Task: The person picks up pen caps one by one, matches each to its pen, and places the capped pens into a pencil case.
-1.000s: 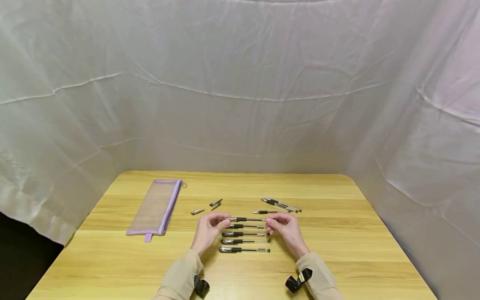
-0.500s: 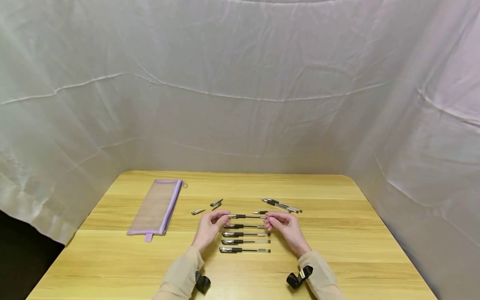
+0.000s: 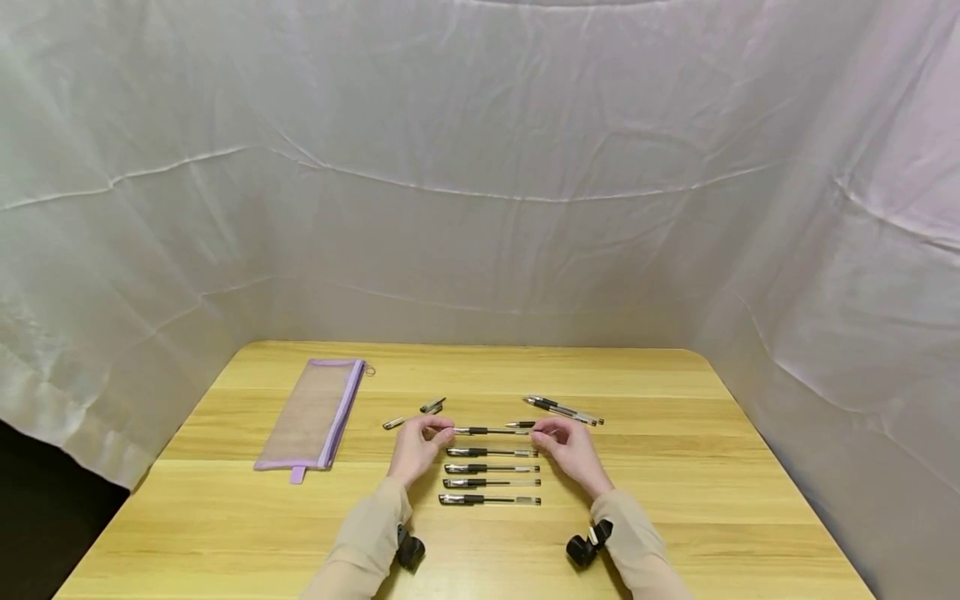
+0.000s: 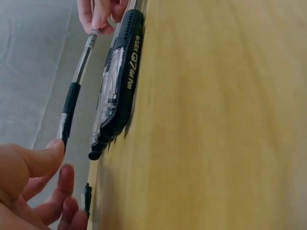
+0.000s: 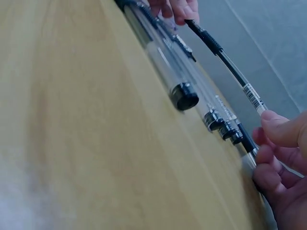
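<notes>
A capped gel pen (image 3: 487, 431) with a black grip and clear barrel is held level just beyond a row of pens. My left hand (image 3: 417, 448) pinches its cap end between thumb and fingers. At the other end, my right hand (image 3: 573, 452) pinches the clear tail, beside the barcode label (image 5: 253, 97) seen in the right wrist view. Both wrist views show this pen raised off the table. Nearer to me lie several capped gel pens in a parallel row, the closest pen (image 3: 489, 500) pointing its cap left like the others.
Loose pen caps (image 3: 432, 407) lie beyond my left hand. Uncapped pens (image 3: 562, 409) lie beyond my right hand, one partly hidden by it. A purple-edged mesh pouch (image 3: 311, 417) is flat at the left of the wooden table (image 3: 675, 467). Grey curtains (image 3: 480, 250) surround the table.
Both hands have shifted slightly away from me with the pen, widening the gap to the row. The pen stays pinched at both ends. The row, caps and pouch have not moved.
</notes>
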`<state>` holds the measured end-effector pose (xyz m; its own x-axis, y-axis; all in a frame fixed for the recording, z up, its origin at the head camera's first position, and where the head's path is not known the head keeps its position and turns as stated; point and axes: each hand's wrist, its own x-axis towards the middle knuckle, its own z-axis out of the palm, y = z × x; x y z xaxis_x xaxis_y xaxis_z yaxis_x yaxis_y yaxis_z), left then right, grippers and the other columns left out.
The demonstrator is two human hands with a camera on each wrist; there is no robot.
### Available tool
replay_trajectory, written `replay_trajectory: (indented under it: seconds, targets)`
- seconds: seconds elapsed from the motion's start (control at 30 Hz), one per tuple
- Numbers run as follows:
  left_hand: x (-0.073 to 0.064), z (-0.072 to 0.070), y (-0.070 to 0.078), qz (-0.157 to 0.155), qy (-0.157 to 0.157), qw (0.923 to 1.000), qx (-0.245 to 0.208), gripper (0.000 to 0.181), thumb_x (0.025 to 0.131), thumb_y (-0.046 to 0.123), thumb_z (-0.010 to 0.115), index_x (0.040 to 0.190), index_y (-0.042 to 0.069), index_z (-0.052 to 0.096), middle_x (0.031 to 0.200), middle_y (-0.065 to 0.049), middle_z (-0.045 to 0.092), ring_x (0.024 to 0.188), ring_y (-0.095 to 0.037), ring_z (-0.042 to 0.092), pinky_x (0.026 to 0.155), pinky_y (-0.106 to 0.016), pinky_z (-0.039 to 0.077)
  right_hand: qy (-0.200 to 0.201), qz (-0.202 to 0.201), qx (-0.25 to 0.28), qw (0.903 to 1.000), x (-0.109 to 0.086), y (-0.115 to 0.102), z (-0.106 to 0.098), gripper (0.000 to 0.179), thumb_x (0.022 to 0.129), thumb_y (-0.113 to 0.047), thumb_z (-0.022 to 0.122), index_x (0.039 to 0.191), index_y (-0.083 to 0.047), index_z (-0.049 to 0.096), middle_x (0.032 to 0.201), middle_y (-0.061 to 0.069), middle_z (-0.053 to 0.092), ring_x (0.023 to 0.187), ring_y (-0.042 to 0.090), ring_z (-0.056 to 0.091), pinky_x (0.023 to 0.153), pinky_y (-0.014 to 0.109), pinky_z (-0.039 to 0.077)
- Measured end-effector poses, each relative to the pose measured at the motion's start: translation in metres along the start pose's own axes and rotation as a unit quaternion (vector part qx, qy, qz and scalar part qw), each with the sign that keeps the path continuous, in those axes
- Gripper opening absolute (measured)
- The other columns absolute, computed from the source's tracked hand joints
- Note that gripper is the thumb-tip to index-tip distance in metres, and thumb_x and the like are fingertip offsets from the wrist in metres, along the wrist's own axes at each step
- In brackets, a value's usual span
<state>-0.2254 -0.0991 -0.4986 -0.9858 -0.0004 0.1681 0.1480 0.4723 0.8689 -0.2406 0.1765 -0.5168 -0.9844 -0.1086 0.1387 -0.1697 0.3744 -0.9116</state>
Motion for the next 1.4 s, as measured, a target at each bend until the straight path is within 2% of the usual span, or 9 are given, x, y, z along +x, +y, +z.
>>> replay_trajectory:
  seconds: [0.13,0.23,0.3,0.6,0.77,1.27,1.4]
  targets:
    - [0.001,0.002,0.000,-0.016,0.015,0.9986,0.048,0.008,0.088,0.012,0.076,0.095,0.009,0.078,0.094,-0.007,0.077,0.092,-0.022,0.057,0.093,-0.046,0.038,0.005,-0.014,-0.057,0.9983,0.003,0.002,0.001,0.008,0.088,-0.006,0.074,0.095,-0.007,0.074,0.090,0.010,0.073,0.069,0.005,0.057,0.066,0.019,0.047]
    - [0.001,0.003,0.000,-0.045,0.014,0.9966,0.068,0.006,0.087,0.015,0.077,0.092,0.014,0.078,0.098,-0.005,0.076,0.098,-0.025,0.051,0.098,-0.053,0.032,0.001,-0.021,-0.074,0.9971,0.004,0.004,0.001,0.005,0.088,-0.007,0.075,0.093,-0.008,0.075,0.090,0.008,0.074,0.067,0.004,0.054,0.064,0.019,0.045]
    - [0.001,0.004,0.000,-0.053,0.011,0.9957,0.075,0.005,0.086,0.016,0.078,0.091,0.014,0.078,0.099,-0.006,0.075,0.100,-0.026,0.050,0.099,-0.055,0.031,-0.002,-0.024,-0.081,0.9964,0.004,0.005,0.001,0.005,0.088,-0.008,0.076,0.093,-0.007,0.075,0.090,0.008,0.073,0.066,0.004,0.053,0.063,0.019,0.044]
    - [0.001,0.006,0.000,-0.080,0.010,0.9929,0.088,0.006,0.088,0.019,0.077,0.092,0.015,0.079,0.109,-0.010,0.069,0.102,-0.029,0.045,0.090,-0.049,0.030,-0.006,-0.033,-0.092,0.9952,0.005,0.006,-0.001,0.011,0.086,-0.012,0.079,0.090,-0.002,0.077,0.086,0.007,0.070,0.066,0.005,0.050,0.061,0.019,0.042]
    - [0.002,0.008,-0.001,-0.085,0.013,0.9919,0.094,0.006,0.088,0.019,0.077,0.092,0.015,0.079,0.113,-0.011,0.066,0.105,-0.030,0.045,0.091,-0.048,0.030,-0.006,-0.022,-0.098,0.9949,0.006,0.006,-0.001,0.009,0.086,-0.012,0.079,0.089,-0.004,0.078,0.086,0.007,0.070,0.065,0.005,0.049,0.060,0.019,0.041]
    - [0.001,0.010,-0.002,-0.075,0.014,0.9921,0.099,0.008,0.088,0.018,0.076,0.095,0.016,0.079,0.114,-0.011,0.066,0.106,-0.030,0.044,0.093,-0.050,0.030,-0.001,-0.026,-0.104,0.9943,0.007,0.006,0.000,0.005,0.084,-0.004,0.078,0.089,-0.006,0.080,0.087,0.008,0.072,0.063,0.004,0.049,0.058,0.019,0.042]
    - [0.000,0.011,-0.002,-0.072,0.015,0.9926,0.096,0.008,0.088,0.017,0.076,0.096,0.015,0.079,0.114,-0.011,0.067,0.106,-0.030,0.045,0.094,-0.051,0.030,-0.002,-0.015,-0.100,0.9948,0.006,0.006,0.000,0.006,0.084,-0.004,0.078,0.089,-0.007,0.080,0.087,0.007,0.072,0.063,0.004,0.050,0.058,0.018,0.042]
